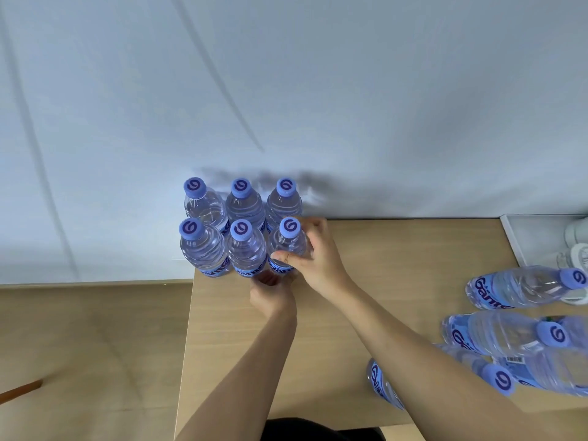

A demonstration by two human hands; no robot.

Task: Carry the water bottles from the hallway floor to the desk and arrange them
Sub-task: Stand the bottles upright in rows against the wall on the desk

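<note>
Desk [397,265] against wall: six water bottles [203,246] upright in a two-by-three block.
Right hand [313,253] grasps the front-right bottle [288,246]; left hand [272,291] touches its base, grip unclear. Unarranged bottles [521,286] remain at right.

— How is the light in my head view?
— Bright, even and cool; the wall [318,90] reads bluish-white. Soft grey shadows fall on it behind the standing bottles [241,202].
— Any faults?
— I see wide-angle bending at the edges: the desk [397,265] rim curves, and the bottles at right [515,286] look stretched and slightly blurred.
</note>
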